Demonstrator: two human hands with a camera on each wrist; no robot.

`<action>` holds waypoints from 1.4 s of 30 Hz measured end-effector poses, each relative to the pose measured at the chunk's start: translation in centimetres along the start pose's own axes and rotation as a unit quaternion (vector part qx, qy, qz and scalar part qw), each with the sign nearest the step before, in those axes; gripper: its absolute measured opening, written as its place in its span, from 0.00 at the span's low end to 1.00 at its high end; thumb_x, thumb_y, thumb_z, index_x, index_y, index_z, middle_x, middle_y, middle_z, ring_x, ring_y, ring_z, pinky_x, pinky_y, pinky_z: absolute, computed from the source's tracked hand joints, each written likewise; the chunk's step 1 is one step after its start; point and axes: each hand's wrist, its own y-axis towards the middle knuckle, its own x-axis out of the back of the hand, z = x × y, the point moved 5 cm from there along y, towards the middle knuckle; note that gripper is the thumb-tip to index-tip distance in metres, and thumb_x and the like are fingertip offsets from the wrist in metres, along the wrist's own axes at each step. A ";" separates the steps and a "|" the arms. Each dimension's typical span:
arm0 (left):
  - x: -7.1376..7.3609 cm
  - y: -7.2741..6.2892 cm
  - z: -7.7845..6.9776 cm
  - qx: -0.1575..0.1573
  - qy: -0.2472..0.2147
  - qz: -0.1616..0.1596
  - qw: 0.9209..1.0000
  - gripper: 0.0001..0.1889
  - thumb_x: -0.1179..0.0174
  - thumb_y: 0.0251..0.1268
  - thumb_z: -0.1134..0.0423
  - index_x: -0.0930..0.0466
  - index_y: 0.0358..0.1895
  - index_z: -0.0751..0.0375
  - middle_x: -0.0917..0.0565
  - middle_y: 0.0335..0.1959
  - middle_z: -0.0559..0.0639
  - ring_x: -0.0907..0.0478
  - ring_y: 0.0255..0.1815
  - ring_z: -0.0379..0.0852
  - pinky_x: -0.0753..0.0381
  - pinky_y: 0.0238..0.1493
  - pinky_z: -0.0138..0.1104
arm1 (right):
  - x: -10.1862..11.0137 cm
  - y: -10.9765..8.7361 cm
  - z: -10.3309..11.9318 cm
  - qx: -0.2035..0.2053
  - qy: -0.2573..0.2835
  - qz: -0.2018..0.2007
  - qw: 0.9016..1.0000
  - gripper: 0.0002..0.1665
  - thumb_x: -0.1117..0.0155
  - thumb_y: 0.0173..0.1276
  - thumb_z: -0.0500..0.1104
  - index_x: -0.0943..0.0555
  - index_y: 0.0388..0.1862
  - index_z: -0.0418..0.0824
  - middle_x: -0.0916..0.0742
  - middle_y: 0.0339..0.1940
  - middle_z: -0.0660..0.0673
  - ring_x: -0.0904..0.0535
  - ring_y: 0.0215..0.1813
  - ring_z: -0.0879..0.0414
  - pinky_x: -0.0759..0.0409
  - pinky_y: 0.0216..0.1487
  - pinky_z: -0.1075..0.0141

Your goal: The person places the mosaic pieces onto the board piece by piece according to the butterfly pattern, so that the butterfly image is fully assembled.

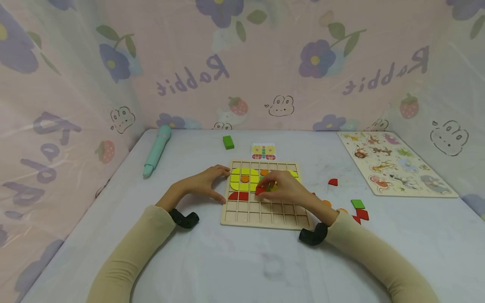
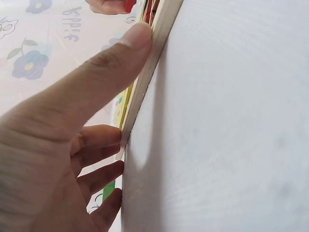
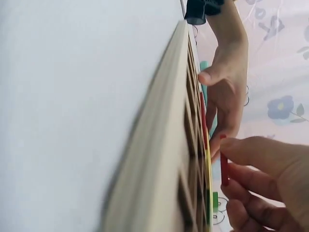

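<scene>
A gridded wooden board (image 1: 242, 219) lies on the table, with yellow pieces (image 1: 235, 185), orange discs (image 1: 245, 179) and a red piece (image 1: 238, 196) set in its upper rows. My left hand (image 1: 206, 182) is at the board's left side, its thumb and fingertips right at the edge, fingers spread and loosely bent. Over the middle of the board, my right hand (image 1: 287, 190) pinches a thin red tile (image 3: 224, 164) between thumb and fingers. In the right wrist view that tile stands edge-on, close over the board. The right hand hides part of the pieces beneath it.
Behind the board lie a small pattern card (image 1: 264, 151) and a green block (image 1: 228, 142). To the right are loose pieces, including a green tile (image 1: 357, 204) and a red quarter piece (image 1: 333, 182). An animal puzzle (image 1: 398, 164) lies far right, a mint-coloured wand (image 1: 155, 155) far left.
</scene>
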 end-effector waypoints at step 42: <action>0.0 0.1 0.0 0.010 0.001 0.002 1.000 0.46 0.29 0.44 0.44 0.39 0.67 0.58 0.42 0.71 0.53 0.53 0.74 0.52 0.52 0.72 0.47 | -1.3 0.7 0.6 -0.008 -0.006 0.020 1.000 0.15 0.26 0.52 0.47 0.15 0.37 0.42 0.14 0.33 0.52 0.22 0.35 0.60 0.22 0.39 0.65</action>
